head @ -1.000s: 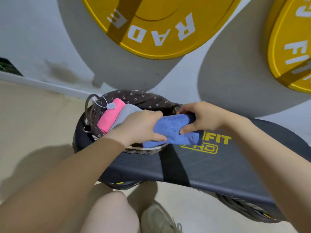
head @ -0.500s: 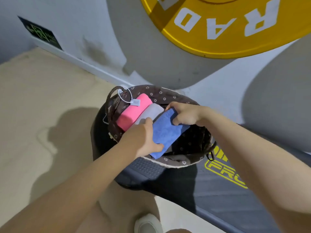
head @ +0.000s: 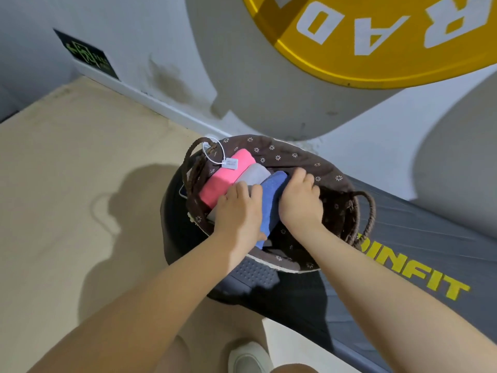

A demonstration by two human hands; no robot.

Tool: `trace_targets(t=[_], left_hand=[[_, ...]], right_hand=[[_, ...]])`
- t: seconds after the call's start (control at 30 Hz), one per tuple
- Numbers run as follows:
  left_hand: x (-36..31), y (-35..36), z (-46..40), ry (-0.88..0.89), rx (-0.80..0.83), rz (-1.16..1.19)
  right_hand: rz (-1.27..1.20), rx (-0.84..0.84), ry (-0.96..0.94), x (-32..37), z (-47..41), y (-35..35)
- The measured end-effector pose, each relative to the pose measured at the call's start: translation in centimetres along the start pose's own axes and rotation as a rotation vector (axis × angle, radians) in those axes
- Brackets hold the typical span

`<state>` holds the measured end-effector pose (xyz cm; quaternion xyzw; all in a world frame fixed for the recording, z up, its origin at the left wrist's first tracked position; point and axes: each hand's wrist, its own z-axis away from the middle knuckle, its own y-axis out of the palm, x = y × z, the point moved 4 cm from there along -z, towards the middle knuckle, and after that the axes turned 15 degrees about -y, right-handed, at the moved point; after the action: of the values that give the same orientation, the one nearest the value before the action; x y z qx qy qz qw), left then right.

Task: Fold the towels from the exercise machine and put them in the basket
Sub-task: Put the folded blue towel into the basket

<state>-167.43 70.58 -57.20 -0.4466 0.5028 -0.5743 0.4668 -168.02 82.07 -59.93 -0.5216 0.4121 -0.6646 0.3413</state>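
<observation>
A brown basket (head: 293,154) with a flower-print liner sits on the end of a dark exercise bench (head: 419,254). Inside it stand a folded pink towel (head: 223,181) and a folded grey towel (head: 255,175), side by side. A folded blue towel (head: 270,203) stands on edge right of the grey one. My left hand (head: 239,211) holds its near left side, fingers curled over the top. My right hand (head: 301,200) grips its right side, down inside the basket. The towel's lower part is hidden between my hands.
A white tag (head: 230,163) hangs from the basket's left rope handle (head: 192,168). A large yellow weight plate (head: 376,41) hangs on the grey wall above. Beige floor (head: 67,197) lies to the left. My shoe (head: 250,358) shows at the bottom.
Both hands carried the blue towel from over the bench into the basket and turned it up on edge beside the grey towel. The view shifted left and down.
</observation>
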Motion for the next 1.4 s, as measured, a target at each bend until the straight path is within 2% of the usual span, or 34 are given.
trace_targets(t=[0.1,0.17,0.23,0.3,0.33,0.4,0.47,0.53,0.67,0.77,0.87,0.97,1.03,1.13,1.23,1.4], left_hand=[[-1.0,1.8,-0.9,-0.031,0.128,-0.030],[-1.3,2.1,-1.3,0.012,0.159,-0.032],[-0.5,1.8,-1.6,0.019,0.298,0.173],[1.0,0.9,-2.3,-0.056,0.410,0.431],[1.7,0.3,-2.8,-0.073,0.367,0.469],[2.7,-0.3,-3.7,-0.107,0.233,0.354],[3.0,-0.2,-4.4,-0.165,0.208,0.213],[2.7,0.0,-4.7,-0.191,0.265,0.126],[2.0,0.2,-4.9,-0.145,0.307,0.053],[2.2,0.4,-5.1,-0.160,0.282,0.123],[2.1,0.4,-5.0,-0.196,0.247,0.278],[2.4,0.6,-5.1,-0.159,0.161,0.364],[3.4,0.5,-4.8,-0.129,-0.085,0.135],[4.7,-0.2,-3.8,-0.234,-0.151,-0.091],[4.4,0.4,-3.8,-0.257,0.006,0.033],[4.2,1.0,-3.8,-0.211,0.128,0.092]], right_hand=[[-0.592,-0.043,0.305,-1.2,0.9,1.0],[-0.799,-0.089,0.341,-0.8,1.4,1.0],[-0.911,-0.086,0.364,0.1,2.1,1.5],[-1.101,-0.104,0.488,0.9,2.8,2.4],[-1.198,-0.129,0.558,1.1,3.1,2.7],[-1.262,-0.184,0.625,1.1,3.5,2.8],[-1.164,-0.179,0.563,0.6,3.7,3.2],[-1.026,-0.163,0.425,0.4,3.9,3.1],[-1.042,-0.095,0.326,1.3,4.0,3.3],[-1.046,-0.105,0.251,1.9,3.9,3.2],[-0.901,-0.108,0.176,1.3,3.2,2.5],[-0.762,-0.025,0.169,0.5,2.6,2.4],[-0.688,0.008,0.147,0.6,2.6,2.4],[-0.600,0.033,0.115,0.8,2.7,2.6],[-0.548,0.048,0.101,1.3,2.7,2.4],[-0.385,0.169,0.122,2.5,3.2,2.8]])
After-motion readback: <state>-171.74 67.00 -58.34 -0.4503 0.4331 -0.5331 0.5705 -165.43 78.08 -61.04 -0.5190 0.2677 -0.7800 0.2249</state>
